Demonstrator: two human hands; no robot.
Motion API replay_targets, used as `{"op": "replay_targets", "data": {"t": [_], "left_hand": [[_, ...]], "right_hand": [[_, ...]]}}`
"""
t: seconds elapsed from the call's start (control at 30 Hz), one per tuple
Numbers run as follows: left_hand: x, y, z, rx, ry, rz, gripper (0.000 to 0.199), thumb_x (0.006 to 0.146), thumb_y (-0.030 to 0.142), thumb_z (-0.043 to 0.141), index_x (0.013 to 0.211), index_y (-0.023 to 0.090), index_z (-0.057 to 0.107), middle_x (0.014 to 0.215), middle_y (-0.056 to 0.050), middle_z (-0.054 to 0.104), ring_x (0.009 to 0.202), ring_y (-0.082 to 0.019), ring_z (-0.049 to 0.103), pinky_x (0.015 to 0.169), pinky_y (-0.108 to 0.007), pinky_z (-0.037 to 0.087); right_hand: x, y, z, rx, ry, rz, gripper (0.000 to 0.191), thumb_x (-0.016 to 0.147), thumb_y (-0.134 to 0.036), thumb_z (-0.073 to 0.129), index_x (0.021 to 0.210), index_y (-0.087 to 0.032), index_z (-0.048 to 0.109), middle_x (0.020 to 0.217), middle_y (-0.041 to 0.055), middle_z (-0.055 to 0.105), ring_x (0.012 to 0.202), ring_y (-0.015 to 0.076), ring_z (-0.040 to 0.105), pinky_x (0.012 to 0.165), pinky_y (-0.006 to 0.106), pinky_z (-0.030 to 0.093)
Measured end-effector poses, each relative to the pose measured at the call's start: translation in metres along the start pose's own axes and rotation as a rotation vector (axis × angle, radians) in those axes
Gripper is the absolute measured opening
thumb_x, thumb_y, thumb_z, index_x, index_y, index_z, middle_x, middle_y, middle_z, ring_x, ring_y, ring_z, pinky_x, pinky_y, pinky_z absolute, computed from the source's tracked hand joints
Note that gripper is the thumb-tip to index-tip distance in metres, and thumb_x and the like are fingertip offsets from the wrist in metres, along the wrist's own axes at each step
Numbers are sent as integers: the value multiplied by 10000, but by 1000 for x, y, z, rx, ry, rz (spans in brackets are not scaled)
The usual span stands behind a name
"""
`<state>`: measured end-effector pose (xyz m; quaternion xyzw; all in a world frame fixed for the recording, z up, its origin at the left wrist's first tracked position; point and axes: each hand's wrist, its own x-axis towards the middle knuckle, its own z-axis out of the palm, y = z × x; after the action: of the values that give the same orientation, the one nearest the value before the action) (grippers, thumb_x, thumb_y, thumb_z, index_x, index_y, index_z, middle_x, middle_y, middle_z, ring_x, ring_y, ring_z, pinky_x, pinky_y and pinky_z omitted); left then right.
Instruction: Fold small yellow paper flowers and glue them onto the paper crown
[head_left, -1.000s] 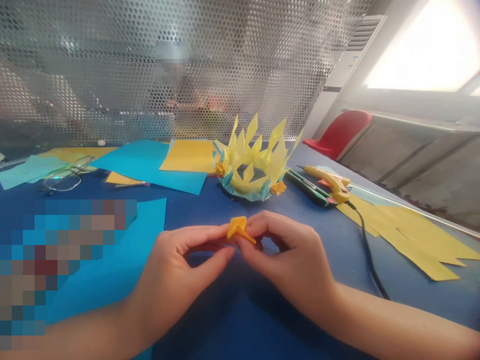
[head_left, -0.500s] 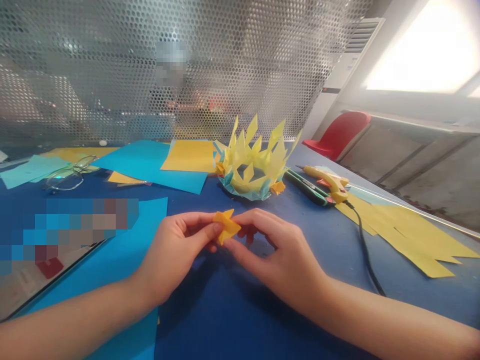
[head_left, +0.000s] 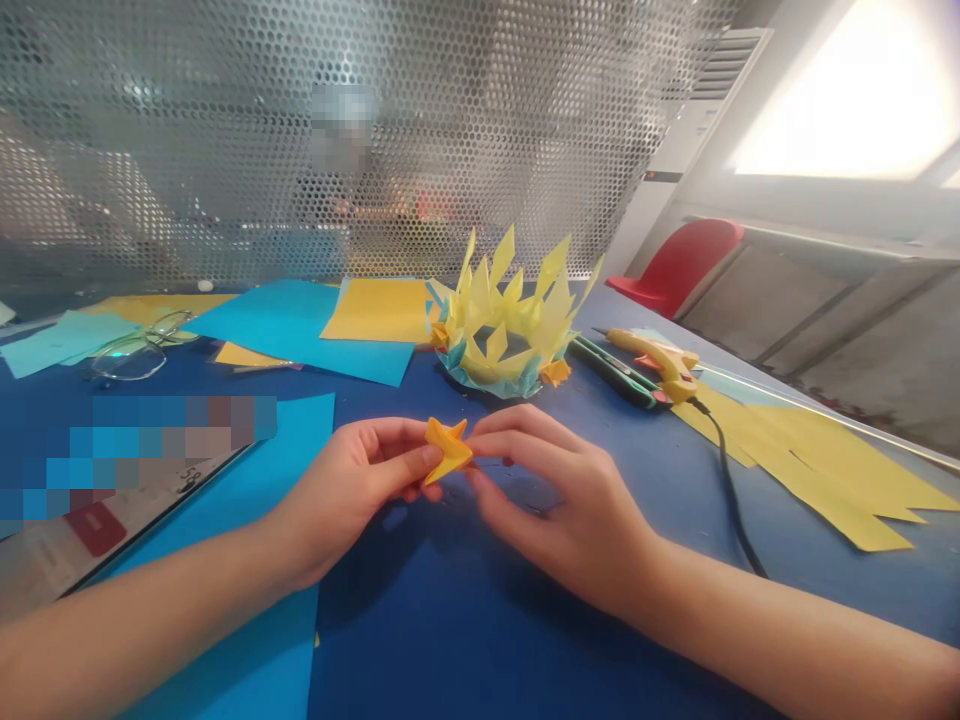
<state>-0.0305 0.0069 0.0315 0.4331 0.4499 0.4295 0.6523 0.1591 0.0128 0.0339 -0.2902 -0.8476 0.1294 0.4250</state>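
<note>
Between the thumb and fingers of my left hand [head_left: 367,490] is a small folded orange paper flower [head_left: 448,450] with pointed petals. My right hand [head_left: 555,490] is just to its right, thumb and index finger apart, fingertips at or very near the petal edge. Whether they touch it I cannot tell. Beyond both hands stands a paper crown [head_left: 510,330] with tall yellow points, a light-blue folded band at its base and orange paper flowers on its sides.
A yellow glue gun [head_left: 660,360] with a black cord lies right of the crown beside a green-handled cutter [head_left: 615,372]. Yellow paper strips [head_left: 817,460] are farther right. Blue sheets [head_left: 300,330], eyeglasses [head_left: 131,350] and a partly blurred screen [head_left: 112,520] lie left. A perforated metal panel [head_left: 225,130] rises behind.
My right fingers have drawn slightly off the orange paper flower and spread wider. The flower has turned a little and shifted slightly left in my left hand.
</note>
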Motion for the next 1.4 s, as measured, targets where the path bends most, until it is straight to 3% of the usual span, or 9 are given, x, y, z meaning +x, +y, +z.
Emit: {"op": "replay_targets", "data": {"t": [0.17, 0.4, 0.6, 0.93, 1.07, 1.2, 1.4], "left_hand": [[0, -2, 3, 25, 16, 21, 157, 746, 316, 803, 815, 182, 761, 788, 1, 711, 586, -76, 570, 581, -199, 444], [-4, 1, 5, 68, -29, 38, 163, 762, 314, 787, 779, 165, 726, 578, 40, 636, 502, -72, 522, 496, -177, 414], [-6, -2, 8, 64, -39, 104, 67, 805, 262, 750, 812, 196, 741, 791, 13, 745, 770, -113, 646, 752, -195, 504], [-6, -1, 6, 54, -37, 38, 256, 726, 404, 816, 829, 186, 730, 778, 1, 765, 768, -120, 667, 764, -200, 518], [-6, 0, 6, 77, -26, 22, 302, 706, 419, 825, 851, 176, 719, 782, -4, 765, 778, -128, 675, 723, -193, 517], [-7, 0, 7, 137, -32, 17, 260, 713, 355, 826, 854, 176, 701, 781, 1, 763, 788, -137, 688, 704, -194, 513], [-8, -2, 7, 194, -40, 46, 110, 816, 274, 715, 853, 180, 671, 776, 6, 745, 769, -134, 684, 730, -226, 514]], "right_hand": [[-1, 1, -1, -23, -19, -12, 144, 850, -91, 584, 948, -185, 631, 906, 61, 675, 809, 152, 650, 727, 270, 576], [-2, 1, -4, -32, -31, -66, 129, 878, -104, 606, 968, -196, 617, 941, 66, 655, 849, 158, 643, 756, 281, 569], [-2, -2, -4, -21, -32, -116, 181, 891, -45, 531, 983, -183, 604, 878, 51, 643, 793, 140, 605, 726, 257, 548], [-1, -2, -3, -39, -39, -132, 195, 899, -24, 554, 1001, -182, 606, 863, 32, 668, 774, 125, 614, 727, 231, 536], [-1, 0, -1, -34, -34, -190, 120, 878, -138, 662, 990, -159, 624, 897, 53, 668, 807, 139, 623, 752, 251, 545], [0, -1, 2, -105, 3, -234, 68, 852, -133, 695, 908, -136, 657, 847, 55, 630, 740, 133, 591, 706, 245, 541], [1, -6, 1, -76, 44, -159, 100, 829, -44, 673, 879, -131, 668, 814, 42, 605, 730, 113, 601, 688, 211, 538]]}}
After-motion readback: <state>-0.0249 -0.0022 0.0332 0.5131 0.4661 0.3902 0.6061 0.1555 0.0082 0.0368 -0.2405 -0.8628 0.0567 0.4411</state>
